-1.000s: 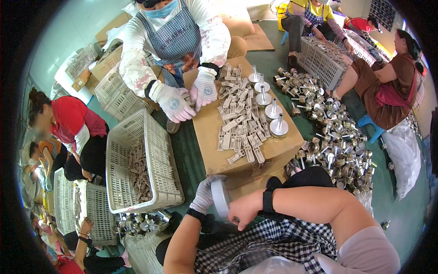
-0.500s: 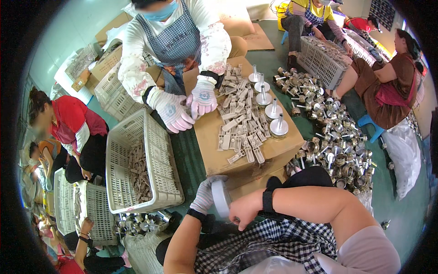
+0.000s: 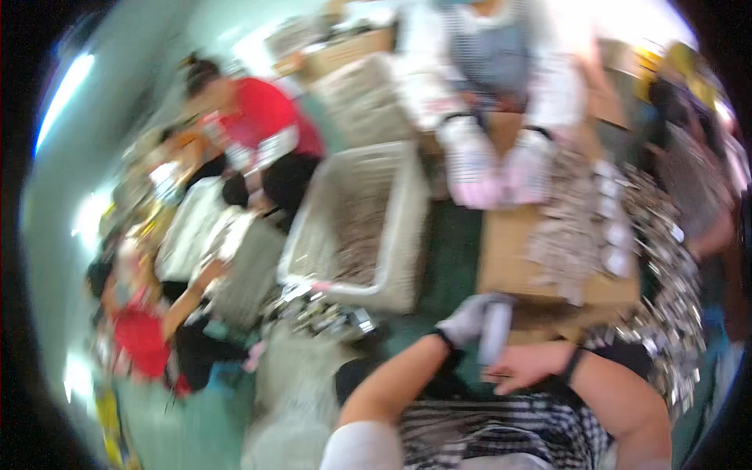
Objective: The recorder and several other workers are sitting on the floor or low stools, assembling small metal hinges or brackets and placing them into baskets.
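The view is smeared by motion. My left hand (image 3: pixel 468 319), in a pale glove, is closed round a whitish roll of tape (image 3: pixel 495 335), held up on its edge. My bare right hand (image 3: pixel 523 365) meets the lower right side of the roll with curled fingers; its fingertips are blurred. Just beyond my hands stands a cardboard box (image 3: pixel 505 262). On its top lies a heap of grey-beige plastic pieces (image 3: pixel 560 235), beside a row of round, pale metal parts (image 3: pixel 613 223).
A co-worker's gloved hands (image 3: pixel 501 168) are over the box's far left side. Left of it, a white plastic crate (image 3: pixel 407 235) holds more beige pieces. Shiny metal parts (image 3: pixel 666 313) lie heaped on the floor at right, others (image 3: pixel 321 313) below the crate. Several people sit at left.
The view has swung left, so everything sits further right and is blurred. My hands keep the same hold at the tape roll.
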Tool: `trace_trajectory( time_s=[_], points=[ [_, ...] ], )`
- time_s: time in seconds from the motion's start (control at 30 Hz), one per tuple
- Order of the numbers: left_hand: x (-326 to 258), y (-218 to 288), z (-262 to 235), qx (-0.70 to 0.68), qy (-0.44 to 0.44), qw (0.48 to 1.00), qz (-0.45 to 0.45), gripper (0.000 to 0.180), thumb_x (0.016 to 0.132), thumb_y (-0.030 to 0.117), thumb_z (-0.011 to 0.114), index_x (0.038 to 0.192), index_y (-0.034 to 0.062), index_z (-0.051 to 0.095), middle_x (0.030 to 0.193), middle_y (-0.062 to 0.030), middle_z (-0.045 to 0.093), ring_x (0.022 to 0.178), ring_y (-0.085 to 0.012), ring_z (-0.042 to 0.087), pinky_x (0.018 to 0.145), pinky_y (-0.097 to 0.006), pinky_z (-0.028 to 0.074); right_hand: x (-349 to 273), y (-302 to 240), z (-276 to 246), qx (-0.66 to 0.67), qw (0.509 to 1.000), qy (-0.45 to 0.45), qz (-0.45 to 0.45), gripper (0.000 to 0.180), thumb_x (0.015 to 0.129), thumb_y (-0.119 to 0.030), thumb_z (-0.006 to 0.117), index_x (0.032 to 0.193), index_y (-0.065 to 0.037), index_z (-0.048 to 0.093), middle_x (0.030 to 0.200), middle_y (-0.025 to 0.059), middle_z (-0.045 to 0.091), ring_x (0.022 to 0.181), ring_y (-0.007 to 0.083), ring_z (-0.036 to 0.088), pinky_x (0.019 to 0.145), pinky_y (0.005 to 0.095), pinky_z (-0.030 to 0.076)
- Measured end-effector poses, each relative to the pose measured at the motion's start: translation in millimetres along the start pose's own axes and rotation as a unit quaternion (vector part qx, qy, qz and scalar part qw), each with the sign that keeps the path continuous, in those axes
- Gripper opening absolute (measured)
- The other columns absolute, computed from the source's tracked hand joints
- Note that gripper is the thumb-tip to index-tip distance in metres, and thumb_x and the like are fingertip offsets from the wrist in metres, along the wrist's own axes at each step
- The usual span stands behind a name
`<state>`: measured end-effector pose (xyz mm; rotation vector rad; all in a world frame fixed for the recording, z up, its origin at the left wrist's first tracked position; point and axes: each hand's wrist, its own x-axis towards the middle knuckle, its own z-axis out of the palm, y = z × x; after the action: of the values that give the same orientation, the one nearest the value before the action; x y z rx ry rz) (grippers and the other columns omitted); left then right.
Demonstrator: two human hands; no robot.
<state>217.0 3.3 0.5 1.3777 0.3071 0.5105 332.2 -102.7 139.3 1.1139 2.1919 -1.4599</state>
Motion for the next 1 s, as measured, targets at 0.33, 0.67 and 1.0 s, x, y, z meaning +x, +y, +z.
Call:
trace_trajectory(
  time_s=[0.33,0.67,1.0],
  points=[
    [9,-27,-38,0.159,-0.140,0.977,-0.005,0.036,0.077,-0.003,0.065,0.111,0.0059,0.064,0.105,-0.0069,0.066,0.096,-0.0144,0.059,0.087,-0.030,0.047,28,-11,30,0.128,0.950,0.281,0.034,0.037,0.078,-0.039,0.069,0.097,-0.007,0.066,0.090,0.0168,0.063,0.085,0.0295,0.061,0.077,0.0372,0.048],
    [5,-16,-52,0.175,-0.138,0.975,-0.015,0.039,0.074,-0.004,0.064,0.111,0.0074,0.064,0.107,-0.0079,0.065,0.098,-0.0161,0.059,0.089,-0.031,0.047,46,-3,27,0.327,0.885,0.313,0.109,0.038,0.079,-0.039,0.071,0.103,-0.010,0.065,0.065,0.0023,0.055,0.060,0.0108,0.053,0.056,0.0282,0.043],
    [2,-10,-55,0.146,-0.149,0.977,-0.050,0.045,0.070,-0.008,0.065,0.113,0.0062,0.062,0.101,-0.0057,0.066,0.092,-0.0138,0.059,0.084,-0.031,0.049,48,-16,19,0.381,0.855,0.332,0.111,0.039,0.083,-0.029,0.068,0.114,-0.009,0.059,0.071,0.0030,0.058,0.062,0.0098,0.056,0.058,0.0285,0.047]
  ],
)
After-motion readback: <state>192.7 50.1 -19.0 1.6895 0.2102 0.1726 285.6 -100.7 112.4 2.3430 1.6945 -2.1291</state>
